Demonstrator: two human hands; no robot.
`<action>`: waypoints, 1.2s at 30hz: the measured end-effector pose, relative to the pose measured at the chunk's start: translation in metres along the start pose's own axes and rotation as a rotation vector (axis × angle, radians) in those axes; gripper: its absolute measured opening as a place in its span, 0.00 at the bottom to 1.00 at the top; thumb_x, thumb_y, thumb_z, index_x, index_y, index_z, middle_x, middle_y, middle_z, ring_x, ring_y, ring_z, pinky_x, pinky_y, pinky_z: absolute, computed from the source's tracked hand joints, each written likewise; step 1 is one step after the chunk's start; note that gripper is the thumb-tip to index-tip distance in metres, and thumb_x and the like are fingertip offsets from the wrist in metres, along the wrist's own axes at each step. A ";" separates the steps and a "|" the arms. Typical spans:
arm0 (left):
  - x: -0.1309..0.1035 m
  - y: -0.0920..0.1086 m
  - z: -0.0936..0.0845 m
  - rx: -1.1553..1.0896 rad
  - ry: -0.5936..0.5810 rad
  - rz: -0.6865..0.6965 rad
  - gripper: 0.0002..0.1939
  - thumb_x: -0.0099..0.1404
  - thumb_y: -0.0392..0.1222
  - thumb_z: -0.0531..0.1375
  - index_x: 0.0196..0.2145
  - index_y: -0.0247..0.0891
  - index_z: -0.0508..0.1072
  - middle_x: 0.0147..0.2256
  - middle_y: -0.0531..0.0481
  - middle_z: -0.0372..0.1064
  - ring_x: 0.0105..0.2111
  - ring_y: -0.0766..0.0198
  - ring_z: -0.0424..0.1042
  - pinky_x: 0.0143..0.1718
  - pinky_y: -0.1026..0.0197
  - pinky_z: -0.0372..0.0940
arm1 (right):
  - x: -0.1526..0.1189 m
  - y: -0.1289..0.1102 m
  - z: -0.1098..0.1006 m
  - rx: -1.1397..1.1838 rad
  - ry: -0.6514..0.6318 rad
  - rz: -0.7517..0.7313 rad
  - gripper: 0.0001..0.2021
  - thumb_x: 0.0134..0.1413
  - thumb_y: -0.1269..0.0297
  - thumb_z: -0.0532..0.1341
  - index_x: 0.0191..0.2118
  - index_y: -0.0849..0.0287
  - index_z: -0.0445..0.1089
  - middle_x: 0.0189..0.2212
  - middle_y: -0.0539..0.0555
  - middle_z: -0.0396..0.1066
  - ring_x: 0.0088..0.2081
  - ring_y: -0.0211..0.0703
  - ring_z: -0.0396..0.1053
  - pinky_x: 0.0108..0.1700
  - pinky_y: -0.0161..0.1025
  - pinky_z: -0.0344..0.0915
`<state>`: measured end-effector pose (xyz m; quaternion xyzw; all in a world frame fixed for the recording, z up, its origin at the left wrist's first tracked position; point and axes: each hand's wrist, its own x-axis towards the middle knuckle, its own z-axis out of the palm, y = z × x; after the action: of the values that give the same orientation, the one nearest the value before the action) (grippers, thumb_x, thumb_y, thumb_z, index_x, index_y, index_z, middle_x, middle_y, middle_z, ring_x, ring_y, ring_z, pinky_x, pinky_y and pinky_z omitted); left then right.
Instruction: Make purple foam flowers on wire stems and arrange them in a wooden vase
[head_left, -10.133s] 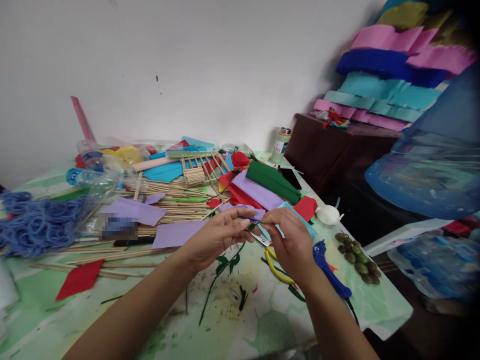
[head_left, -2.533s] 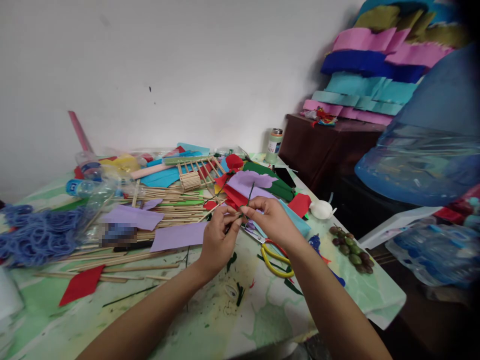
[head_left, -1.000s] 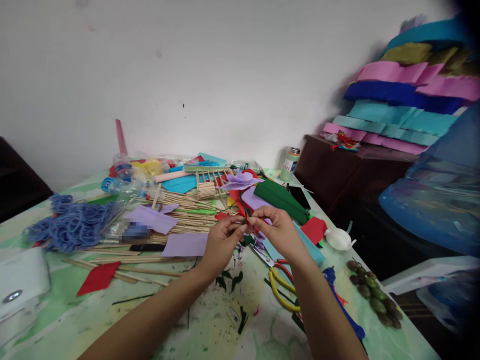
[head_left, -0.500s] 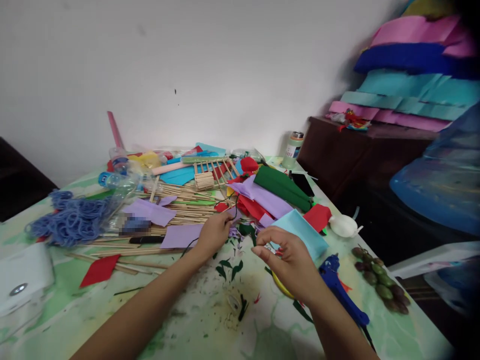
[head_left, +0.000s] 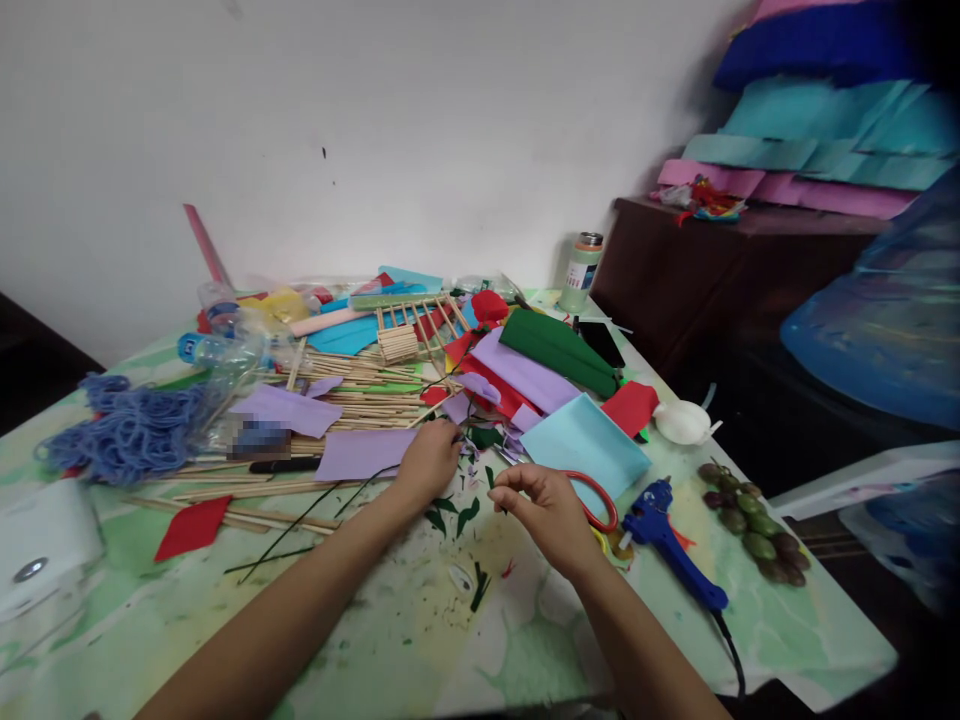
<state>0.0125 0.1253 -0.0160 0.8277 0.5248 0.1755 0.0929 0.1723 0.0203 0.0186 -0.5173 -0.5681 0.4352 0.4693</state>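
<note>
My left hand (head_left: 431, 462) is closed near the middle of the table, beside the lilac paper (head_left: 364, 455); its fingertips are too small to show clearly what they hold. My right hand (head_left: 544, 508) pinches a small dark green piece (head_left: 490, 477) between thumb and fingers. Several cut green leaf shapes (head_left: 466, 516) lie between and below the hands. Scissors with red handles (head_left: 600, 500) lie just behind my right hand, partly hidden by it. A light blue sheet (head_left: 589, 445) is to the right of them.
A blue glue gun (head_left: 671, 540) and grapes (head_left: 754, 520) are at the right. Wooden sticks (head_left: 375, 408), a small stick frame (head_left: 397, 343), blue yarn (head_left: 135, 430) and a white box (head_left: 45, 545) fill the left. A green roll (head_left: 559, 350) and a bottle (head_left: 580, 272) stand or lie farther back.
My right hand has moved slightly left and down, and the red scissor handles now show beside it. The camera view has tilted down a little. Dark stems now show beside my left forearm.
</note>
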 end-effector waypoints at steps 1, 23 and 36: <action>-0.002 0.000 -0.004 -0.047 0.033 0.017 0.10 0.60 0.36 0.55 0.38 0.34 0.74 0.38 0.40 0.71 0.42 0.54 0.67 0.46 0.55 0.59 | 0.001 -0.001 -0.001 -0.007 0.001 -0.001 0.05 0.47 0.64 0.62 0.26 0.59 0.71 0.22 0.49 0.70 0.27 0.38 0.66 0.32 0.35 0.63; -0.057 0.006 -0.053 -1.425 -0.268 -0.262 0.10 0.51 0.43 0.66 0.27 0.35 0.72 0.27 0.50 0.67 0.29 0.67 0.65 0.33 0.64 0.61 | 0.013 -0.021 0.031 -0.153 -0.011 -0.068 0.04 0.49 0.67 0.62 0.25 0.57 0.71 0.22 0.47 0.70 0.27 0.38 0.66 0.32 0.33 0.62; -0.059 0.016 -0.058 -1.795 -0.286 -0.502 0.09 0.52 0.38 0.67 0.26 0.33 0.70 0.24 0.53 0.64 0.24 0.74 0.62 0.29 0.71 0.60 | 0.013 -0.011 0.032 -0.030 0.024 -0.100 0.06 0.54 0.63 0.60 0.30 0.58 0.73 0.32 0.52 0.73 0.37 0.42 0.69 0.42 0.38 0.63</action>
<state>-0.0197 0.0640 0.0315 0.3233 0.3400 0.3856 0.7945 0.1382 0.0315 0.0247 -0.5003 -0.5941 0.3963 0.4895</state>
